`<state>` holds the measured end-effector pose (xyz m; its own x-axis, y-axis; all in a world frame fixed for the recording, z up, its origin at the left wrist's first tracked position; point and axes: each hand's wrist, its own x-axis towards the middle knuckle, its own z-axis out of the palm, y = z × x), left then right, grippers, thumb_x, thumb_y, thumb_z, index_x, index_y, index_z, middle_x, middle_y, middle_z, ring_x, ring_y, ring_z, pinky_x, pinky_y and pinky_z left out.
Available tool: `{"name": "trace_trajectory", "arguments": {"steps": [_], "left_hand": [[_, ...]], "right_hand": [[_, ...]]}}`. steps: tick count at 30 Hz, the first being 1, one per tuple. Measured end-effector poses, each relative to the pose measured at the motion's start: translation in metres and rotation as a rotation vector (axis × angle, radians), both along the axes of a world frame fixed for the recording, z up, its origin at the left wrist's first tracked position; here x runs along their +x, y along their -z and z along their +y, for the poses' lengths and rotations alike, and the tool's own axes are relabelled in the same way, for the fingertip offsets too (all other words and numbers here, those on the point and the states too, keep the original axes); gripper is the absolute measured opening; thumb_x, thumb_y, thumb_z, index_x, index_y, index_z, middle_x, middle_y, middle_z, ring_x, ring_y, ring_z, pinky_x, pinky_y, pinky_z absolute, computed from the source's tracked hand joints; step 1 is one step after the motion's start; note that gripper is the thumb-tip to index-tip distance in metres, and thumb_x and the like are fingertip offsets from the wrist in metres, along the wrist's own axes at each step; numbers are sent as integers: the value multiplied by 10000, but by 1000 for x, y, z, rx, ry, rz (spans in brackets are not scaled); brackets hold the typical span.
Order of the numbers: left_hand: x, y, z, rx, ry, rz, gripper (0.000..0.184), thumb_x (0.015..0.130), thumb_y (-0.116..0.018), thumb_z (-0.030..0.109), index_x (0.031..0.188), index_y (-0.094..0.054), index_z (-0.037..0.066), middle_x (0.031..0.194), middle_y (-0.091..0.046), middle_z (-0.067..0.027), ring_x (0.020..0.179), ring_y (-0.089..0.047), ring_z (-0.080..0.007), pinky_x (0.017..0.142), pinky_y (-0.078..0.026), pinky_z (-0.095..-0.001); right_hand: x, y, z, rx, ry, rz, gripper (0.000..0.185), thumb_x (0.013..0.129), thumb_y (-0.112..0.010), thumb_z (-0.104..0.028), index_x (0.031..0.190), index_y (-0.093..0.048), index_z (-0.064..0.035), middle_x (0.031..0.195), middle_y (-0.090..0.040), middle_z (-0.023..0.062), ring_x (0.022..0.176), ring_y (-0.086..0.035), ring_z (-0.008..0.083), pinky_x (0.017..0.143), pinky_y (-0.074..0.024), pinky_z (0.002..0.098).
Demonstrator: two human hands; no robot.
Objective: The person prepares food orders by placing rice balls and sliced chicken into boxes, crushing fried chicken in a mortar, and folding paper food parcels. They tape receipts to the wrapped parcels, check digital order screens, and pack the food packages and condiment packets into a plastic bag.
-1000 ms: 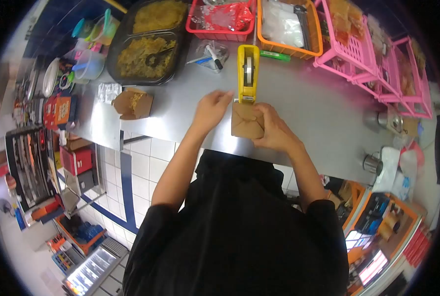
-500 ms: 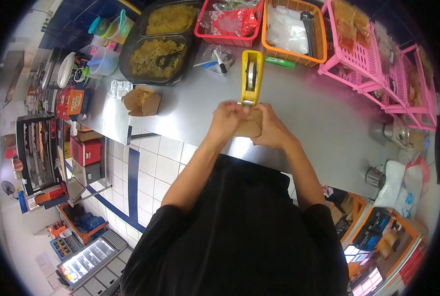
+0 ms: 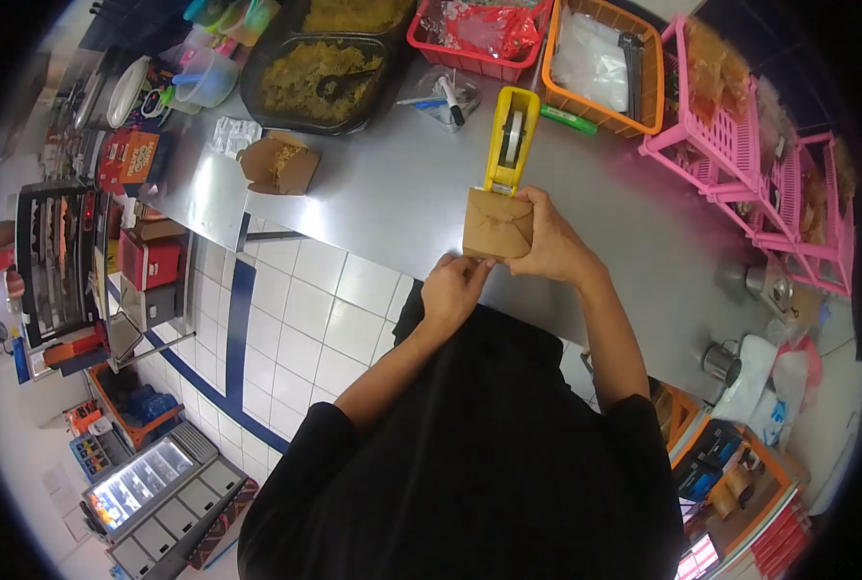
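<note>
The closed box (image 3: pixel 494 222) was held near the front edge of the counter (image 3: pixel 383 174), directly before the tape dispenser (image 3: pixel 508 140); whether the two were touching could not be told. Its right side was gripped by the right hand (image 3: pixel 559 242), fingers curled around the far part and thumb brought to the near part, apparently so that it was kept from sliding and its folded top was left uncovered. The left hand (image 3: pixel 453 290) was held low at the near edge, its fingertips drawn narrowly together against the closed box, as if that edge was being pressed; whether anything thin was pinched there could not be made out.

The dispenser's cutting end was turned toward the person, presumably so that tape could be easily reached. The green marker (image 3: pixel 568 119) was laid beside it. The open box (image 3: pixel 301 172) was set well apart to the left, near the food tray (image 3: pixel 257 77), probably for convenient filling.
</note>
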<state>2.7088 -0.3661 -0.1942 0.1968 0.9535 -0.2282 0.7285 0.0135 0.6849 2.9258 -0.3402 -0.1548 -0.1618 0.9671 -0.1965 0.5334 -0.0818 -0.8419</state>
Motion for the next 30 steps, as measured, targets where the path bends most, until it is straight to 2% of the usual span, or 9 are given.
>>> {"name": "trace_trajectory", "arguments": {"steps": [5,9,11,12,14,21,23,26,30], "left_hand": [[-47,31,35,15,-167,127,189,896,-643,261,940,-713,92,819,-725,-151,798,-705,-360,706,-549,-464],[-25,2,102,144,-146,-293,284,907,-670,270,1004,-735,11,881,-737,-174,811,-712,-271,734,-535,-373],[-1,-16,123,-295,-17,-523,301,936,-683,261,1040,-735,-17,943,-734,-107,846,-696,-239,747,-535,-363],[7,-20,124,-291,-19,-530,301,936,-683,261,1040,-735,-17,943,-734,-107,846,-696,-239,747,-535,-363],[24,-26,128,-662,14,-565,305,922,-706,243,1043,-734,-36,936,-708,-82,805,-662,-191,722,-533,-335],[40,9,110,-531,-64,-600,307,891,-742,250,984,-743,-42,850,-696,-86,720,-644,-156,644,-514,-299],[46,-3,111,-344,-19,-338,287,874,-742,247,941,-757,-31,743,-676,-100,680,-649,-173,623,-521,-332],[47,-14,108,-247,-33,-276,270,863,-734,244,928,-769,-17,662,-643,-113,640,-640,-185,605,-517,-361],[24,29,102,-144,6,-114,274,858,-727,242,960,-773,-9,669,-656,-138,651,-654,-204,613,-521,-378]], "right_hand": [[-2,-10,-3,-21,6,32,1040,578,-900,-139,1398,-263,-79,1343,-459,207,1303,-485,361,1110,-394,387],[-12,-17,-15,-67,-50,8,1033,581,-901,-146,1392,-265,-78,1341,-458,213,1303,-483,364,1112,-391,389],[-19,-20,-23,-72,-68,-7,1031,586,-899,-161,1394,-263,-79,1338,-460,217,1294,-489,365,1106,-396,390],[-22,-21,-28,-89,-70,-14,1026,593,-896,-179,1396,-265,-78,1331,-465,221,1280,-498,371,1097,-406,394],[-27,-26,-34,-103,-67,-27,1021,599,-892,-198,1397,-267,-78,1323,-470,226,1266,-507,377,1087,-415,398],[-35,-25,-48,-147,47,-81,974,610,-870,-212,1389,-301,-76,1343,-470,222,1233,-528,398,1048,-454,427],[-33,-22,-49,-146,57,-102,944,617,-862,-215,1380,-321,-89,1385,-454,210,1244,-528,403,1041,-469,437],[-35,-11,-47,20,22,-98,977,598,-873,-202,1380,-303,-65,1349,-464,209,1206,-536,408,1038,-459,422],[-45,-17,-46,45,-89,-125,910,599,-863,-181,1347,-353,-88,1375,-437,195,1239,-510,411,1013,-481,457]]}}
